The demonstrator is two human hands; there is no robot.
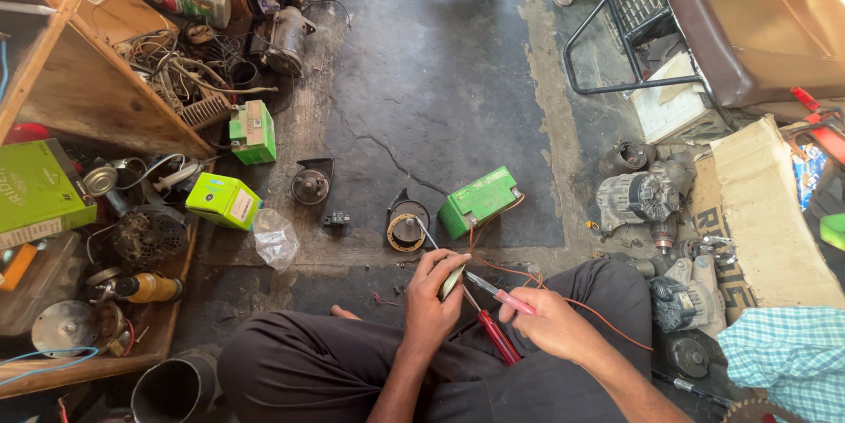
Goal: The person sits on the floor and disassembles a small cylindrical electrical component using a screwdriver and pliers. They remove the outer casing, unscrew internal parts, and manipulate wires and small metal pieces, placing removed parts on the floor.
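Left hand [433,286]: fingers are clenching round a small pale part [452,281], holding it over the lap at 6 o'clock of the green battery [478,201].
Right hand [550,324]: fingers are pinching the pink-handled screwdriver [500,297], its tip is pointing toward 10 o'clock, into the part.
Red tool [495,335]: lying across the lap, just under both hands.
Wire [563,300]: a thin red-orange strand is running from the battery toward 5 o'clock, passing beside the right hand.
Doing it well: the part looks small, so I'd judge a steady left grip and light pressure on the tip are what matter; a slip could jab the left fingers.
Pose: both forearms are coming up from 6 o'clock, wrists converging, person sitting cross-legged on the floor [440,80].
Around: a round horn [407,227] is sitting at 9 o'clock of the battery.
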